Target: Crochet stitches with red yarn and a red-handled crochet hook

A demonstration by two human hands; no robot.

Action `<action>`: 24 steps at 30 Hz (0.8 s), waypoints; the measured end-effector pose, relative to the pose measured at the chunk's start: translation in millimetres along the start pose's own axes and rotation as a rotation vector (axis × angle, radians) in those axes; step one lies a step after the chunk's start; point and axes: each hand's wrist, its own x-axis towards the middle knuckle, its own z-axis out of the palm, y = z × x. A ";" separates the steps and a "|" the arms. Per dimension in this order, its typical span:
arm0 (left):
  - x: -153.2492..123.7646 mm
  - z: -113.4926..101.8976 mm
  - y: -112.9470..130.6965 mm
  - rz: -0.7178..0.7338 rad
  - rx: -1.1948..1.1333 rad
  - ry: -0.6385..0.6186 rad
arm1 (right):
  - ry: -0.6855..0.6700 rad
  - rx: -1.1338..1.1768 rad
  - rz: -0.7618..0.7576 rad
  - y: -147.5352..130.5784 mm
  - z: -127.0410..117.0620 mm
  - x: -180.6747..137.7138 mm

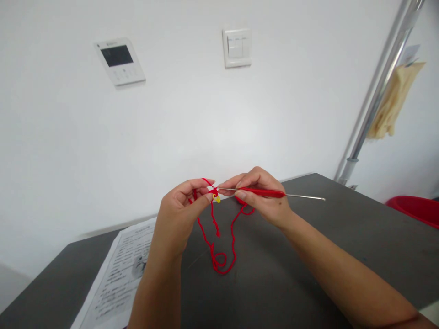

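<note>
Left hand [181,205] is pinching red crochet [215,191]; right of it, right hand [270,208] is gripping a hook [265,192]; a slack pinch could be letting the crochet slip.

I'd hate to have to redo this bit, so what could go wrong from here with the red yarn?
The red yarn curls into a slack loop on the table, so it might snag or knot when pulled. The red piece in the left hand is small, so it could slip as the hook in the right hand works close by. The little yellow marker at that piece might catch the hook.
</note>
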 end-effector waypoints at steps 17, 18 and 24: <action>0.3 7.1 5.7 -0.086 -0.214 -0.009 | -0.010 -0.003 -0.021 -0.8 0.0 0.5; 0.1 6.8 6.7 -0.090 -0.212 -0.012 | -0.005 -0.017 -0.028 -0.5 0.5 0.1; -1.8 3.4 8.1 -0.047 -0.154 -0.017 | -0.016 -0.154 -0.149 1.2 1.7 -3.4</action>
